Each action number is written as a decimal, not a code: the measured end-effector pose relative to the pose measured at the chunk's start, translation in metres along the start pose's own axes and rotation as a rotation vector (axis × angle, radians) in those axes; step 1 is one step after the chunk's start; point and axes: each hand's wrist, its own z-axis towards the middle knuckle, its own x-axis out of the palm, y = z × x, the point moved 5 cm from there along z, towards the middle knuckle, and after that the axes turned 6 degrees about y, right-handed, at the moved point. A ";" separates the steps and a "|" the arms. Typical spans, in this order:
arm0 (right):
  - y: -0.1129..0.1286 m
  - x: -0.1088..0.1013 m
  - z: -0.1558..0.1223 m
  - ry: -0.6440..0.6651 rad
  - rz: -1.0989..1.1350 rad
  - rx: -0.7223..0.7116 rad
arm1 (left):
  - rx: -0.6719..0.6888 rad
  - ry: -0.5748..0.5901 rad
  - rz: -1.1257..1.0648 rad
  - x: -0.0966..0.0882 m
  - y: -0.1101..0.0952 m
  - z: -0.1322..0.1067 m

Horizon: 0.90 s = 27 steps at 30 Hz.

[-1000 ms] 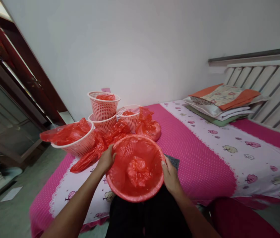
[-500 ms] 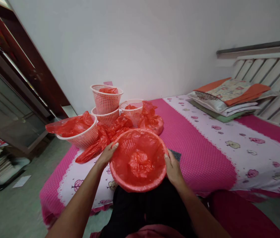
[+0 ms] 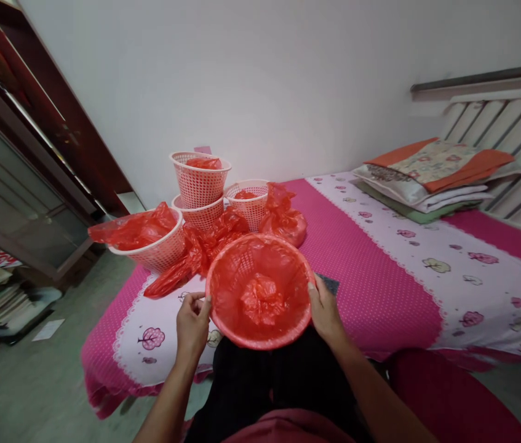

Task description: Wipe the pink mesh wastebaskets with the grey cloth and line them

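Observation:
A round plastic basket (image 3: 240, 266) tilts toward me above my lap. It is lined with a red plastic bag (image 3: 264, 299), drawn over its rim and crumpled at the bottom. On the left side, my left hand (image 3: 193, 323) pinches the bag-covered rim, thumb at the edge and fingers curled. My right hand (image 3: 326, 311) grips the opposite rim, its thumb on top and the other fingers mostly hidden behind. Just beyond the basket lie loose red bags (image 3: 205, 246) on the bed.
Pale mesh baskets with red bags stand behind: one at left (image 3: 161, 246), one stacked (image 3: 200, 181) on another (image 3: 200, 216), and one farther right (image 3: 253, 209). A filled red bag (image 3: 284, 221) sits beside them. Folded bedding (image 3: 430, 178) lies on the bed (image 3: 371, 289) at right.
My left hand has slid lower along the rim and its fingers have curled more. The right hand keeps its grip. The view has shifted slightly.

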 end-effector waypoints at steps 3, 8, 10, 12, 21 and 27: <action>0.000 -0.001 0.000 0.012 0.000 0.008 | -0.010 -0.002 -0.012 -0.002 0.000 0.007; 0.000 0.000 0.001 -0.002 -0.023 0.014 | 0.074 -0.140 0.054 -0.009 -0.001 0.002; -0.002 0.000 0.001 -0.004 -0.017 0.014 | 0.154 -0.160 0.115 -0.009 -0.008 0.004; -0.003 0.001 0.000 0.000 -0.013 0.016 | 0.254 -0.121 0.214 -0.003 -0.021 0.013; -0.001 0.001 -0.002 0.023 -0.010 0.009 | 0.408 0.289 0.683 0.072 -0.089 0.115; -0.001 -0.011 0.007 0.067 -0.078 0.041 | 0.008 0.577 0.501 0.096 -0.074 0.181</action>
